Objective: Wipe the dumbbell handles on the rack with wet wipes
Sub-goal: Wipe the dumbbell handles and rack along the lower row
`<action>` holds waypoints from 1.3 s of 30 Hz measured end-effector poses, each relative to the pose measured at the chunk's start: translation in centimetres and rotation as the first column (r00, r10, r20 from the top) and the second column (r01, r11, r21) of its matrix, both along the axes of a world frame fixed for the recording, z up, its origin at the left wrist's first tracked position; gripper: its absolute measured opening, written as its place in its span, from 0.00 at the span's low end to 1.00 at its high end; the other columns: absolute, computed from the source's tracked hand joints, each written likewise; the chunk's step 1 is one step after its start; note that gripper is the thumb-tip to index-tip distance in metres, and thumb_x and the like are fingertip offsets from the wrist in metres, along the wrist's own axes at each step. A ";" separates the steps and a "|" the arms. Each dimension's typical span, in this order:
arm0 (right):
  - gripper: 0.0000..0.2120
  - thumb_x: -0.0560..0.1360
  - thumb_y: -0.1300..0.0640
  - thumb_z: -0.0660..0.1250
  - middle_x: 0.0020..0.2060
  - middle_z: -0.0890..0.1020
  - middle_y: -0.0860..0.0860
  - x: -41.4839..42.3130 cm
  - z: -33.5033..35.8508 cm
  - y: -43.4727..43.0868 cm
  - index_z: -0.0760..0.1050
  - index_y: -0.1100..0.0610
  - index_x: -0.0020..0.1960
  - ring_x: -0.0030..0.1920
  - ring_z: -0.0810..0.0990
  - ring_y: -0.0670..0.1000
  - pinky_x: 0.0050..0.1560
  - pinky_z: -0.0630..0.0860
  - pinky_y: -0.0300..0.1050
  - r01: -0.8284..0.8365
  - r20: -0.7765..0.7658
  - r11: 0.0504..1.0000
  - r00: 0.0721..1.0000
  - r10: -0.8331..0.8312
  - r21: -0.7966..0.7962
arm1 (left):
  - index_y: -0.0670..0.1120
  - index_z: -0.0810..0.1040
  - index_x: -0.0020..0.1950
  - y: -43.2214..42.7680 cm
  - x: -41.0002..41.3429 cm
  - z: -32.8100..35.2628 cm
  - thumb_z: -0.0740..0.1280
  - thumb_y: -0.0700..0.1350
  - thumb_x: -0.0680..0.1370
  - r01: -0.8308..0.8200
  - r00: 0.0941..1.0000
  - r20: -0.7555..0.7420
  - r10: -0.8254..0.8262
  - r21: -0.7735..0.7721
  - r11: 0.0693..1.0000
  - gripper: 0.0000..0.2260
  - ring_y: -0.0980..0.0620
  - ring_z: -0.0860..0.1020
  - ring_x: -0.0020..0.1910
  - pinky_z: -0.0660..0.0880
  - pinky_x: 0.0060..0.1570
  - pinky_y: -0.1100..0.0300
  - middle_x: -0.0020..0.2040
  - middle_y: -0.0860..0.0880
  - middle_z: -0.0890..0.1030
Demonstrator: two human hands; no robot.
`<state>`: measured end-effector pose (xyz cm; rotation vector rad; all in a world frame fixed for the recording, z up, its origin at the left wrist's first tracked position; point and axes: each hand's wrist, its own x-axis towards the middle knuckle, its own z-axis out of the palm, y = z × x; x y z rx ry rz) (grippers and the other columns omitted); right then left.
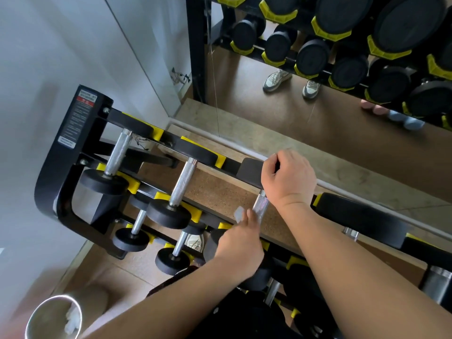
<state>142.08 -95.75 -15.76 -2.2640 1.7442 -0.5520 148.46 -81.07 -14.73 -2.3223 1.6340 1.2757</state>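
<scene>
Left hand (pixel 241 237): fingers closed in a pinch on a small white wet wipe (pixel 238 214), which touches the near part of a knurled steel handle (pixel 260 204). Right hand (pixel 288 177): fingers curled over the far black head of the same dumbbell (pixel 249 170), holding it at the rack's rear rail; the wrist crosses above the upper part of the handle.

The held dumbbell lies third from the left end of the top tier of the black rack (pixel 56 172), front to back across the rails. Its near head is mostly hidden under the left hand. Two smaller dumbbells lie toward the left end of that tier, handles (pixel 118 152) and (pixel 182 182) bare, their heads seated in yellow saddles (pixel 133 187). A lower tier carries smaller dumbbells (pixel 130 239) near the left front corner.

Beyond the rack's left front corner, a steel bin (pixel 34 319) on the floor contains crumpled white wipes (pixel 72 316). Behind the rear rail, a mirror (pixel 269 113) reflects rows of dumbbells. A white wall (pixel 49 57) flanks the left end.
</scene>
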 end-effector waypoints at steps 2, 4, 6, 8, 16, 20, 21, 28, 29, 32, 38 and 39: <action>0.15 0.78 0.52 0.55 0.30 0.69 0.48 0.0 0.1 0.0 0.64 0.52 0.33 0.33 0.70 0.55 0.31 0.63 0.46 -0.007 0.017 1.000 1.000 0.007 -0.008 | 0.44 0.62 0.76 1.3 1.1 -0.1 0.58 0.39 0.82 0.074 0.997 0.010 -0.073 -0.019 0.997 0.22 0.39 0.77 0.62 0.75 0.63 0.47 0.62 0.40 0.79; 0.15 0.78 0.52 0.55 0.29 0.69 0.48 0.0 0.2 0.0 0.63 0.52 0.33 0.33 0.69 0.54 0.31 0.62 0.45 -0.012 0.026 1.000 1.000 0.013 -0.014 | 0.48 0.70 0.69 2.5 2.9 0.4 0.57 0.42 0.83 0.111 0.992 -0.061 -0.113 -0.032 0.993 0.14 0.43 0.78 0.54 0.73 0.65 0.48 0.51 0.45 0.82; 0.15 0.78 0.52 0.56 0.29 0.69 0.48 -0.1 0.2 0.0 0.64 0.52 0.33 0.32 0.70 0.54 0.30 0.63 0.46 -0.020 0.031 1.000 0.999 0.021 -0.014 | 0.52 0.74 0.62 3.0 4.4 1.2 0.55 0.45 0.85 0.038 0.991 -0.129 -0.041 -0.023 0.999 0.10 0.47 0.77 0.45 0.77 0.50 0.48 0.44 0.47 0.79; 0.15 0.78 0.52 0.56 0.30 0.69 0.48 -0.1 0.2 0.0 0.65 0.52 0.33 0.33 0.70 0.54 0.30 0.65 0.46 -0.022 0.032 1.000 0.999 0.022 0.001 | 0.53 0.73 0.53 2.0 5.5 1.8 0.54 0.47 0.87 -0.125 0.987 -0.105 0.119 -0.054 0.991 0.09 0.53 0.76 0.38 0.72 0.37 0.55 0.39 0.50 0.76; 0.18 0.80 0.44 0.51 0.31 0.70 0.46 -0.4 0.7 0.2 0.66 0.50 0.35 0.34 0.71 0.51 0.34 0.63 0.44 -0.034 -0.001 0.997 0.999 0.034 0.075 | 0.43 0.60 0.79 -3.8 1.8 0.9 0.55 0.47 0.87 -0.256 0.956 0.096 0.277 -0.188 0.948 0.21 0.43 0.81 0.50 0.73 0.43 0.54 0.54 0.44 0.81; 0.19 0.83 0.42 0.54 0.33 0.72 0.44 -1.1 0.5 0.0 0.68 0.48 0.37 0.36 0.73 0.49 0.35 0.65 0.43 -0.072 0.046 0.989 0.997 0.066 0.130 | 0.40 0.41 0.83 -0.8 -2.4 -2.1 0.57 0.40 0.85 0.038 0.992 0.123 -0.029 -0.064 0.997 0.33 0.41 0.62 0.80 0.70 0.72 0.51 0.83 0.37 0.51; 0.19 0.83 0.42 0.55 0.33 0.72 0.44 -1.4 0.6 0.1 0.68 0.48 0.37 0.37 0.73 0.49 0.36 0.65 0.42 -0.099 0.083 0.984 0.993 0.088 0.150 | 0.39 0.39 0.83 -0.3 -2.2 -2.2 0.58 0.40 0.84 0.115 0.980 0.171 -0.106 -0.044 0.992 0.35 0.41 0.56 0.82 0.63 0.77 0.50 0.84 0.37 0.46; 0.19 0.85 0.53 0.60 0.75 0.72 0.45 -5.5 2.7 5.3 0.71 0.52 0.75 0.78 0.65 0.46 0.71 0.68 0.35 -0.205 0.415 0.921 0.908 0.052 0.332 | 0.45 0.71 0.73 3.2 1.0 0.1 0.55 0.47 0.85 0.366 0.929 0.087 -0.360 -0.072 0.928 0.18 0.42 0.68 0.75 0.68 0.71 0.47 0.77 0.43 0.66; 0.18 0.85 0.55 0.60 0.77 0.68 0.42 -5.9 3.5 6.5 0.72 0.51 0.75 0.80 0.59 0.44 0.69 0.64 0.27 -0.204 0.452 0.905 0.892 0.014 0.374 | 0.47 0.75 0.66 3.7 1.3 0.7 0.55 0.49 0.85 0.305 0.952 0.044 -0.302 -0.157 0.939 0.15 0.42 0.75 0.66 0.74 0.63 0.47 0.66 0.47 0.75; 0.17 0.84 0.58 0.63 0.75 0.69 0.37 -7.5 4.6 10.1 0.76 0.47 0.71 0.79 0.57 0.36 0.75 0.60 0.35 -0.294 0.486 0.850 0.872 0.052 0.437 | 0.53 0.74 0.65 4.3 2.1 2.7 0.54 0.52 0.85 0.093 0.989 -0.080 -0.122 -0.301 0.949 0.13 0.44 0.80 0.51 0.77 0.51 0.49 0.51 0.49 0.82; 0.21 0.74 0.44 0.76 0.57 0.84 0.42 -9.9 7.8 12.8 0.79 0.43 0.65 0.60 0.82 0.43 0.59 0.79 0.42 -0.526 0.699 0.560 0.701 -0.140 0.640 | 0.56 0.76 0.59 4.5 2.9 6.9 0.60 0.53 0.85 -0.135 0.936 -0.351 -0.018 -0.407 0.904 0.06 0.56 0.80 0.42 0.78 0.44 0.51 0.44 0.52 0.82; 0.23 0.72 0.44 0.77 0.57 0.85 0.45 -10.2 7.9 12.9 0.79 0.45 0.66 0.60 0.83 0.46 0.60 0.79 0.44 -0.537 0.713 0.551 0.682 -0.163 0.639 | 0.56 0.77 0.56 4.6 2.9 7.4 0.62 0.53 0.85 -0.163 0.922 -0.387 -0.010 -0.411 0.897 0.05 0.57 0.79 0.42 0.78 0.44 0.53 0.44 0.53 0.81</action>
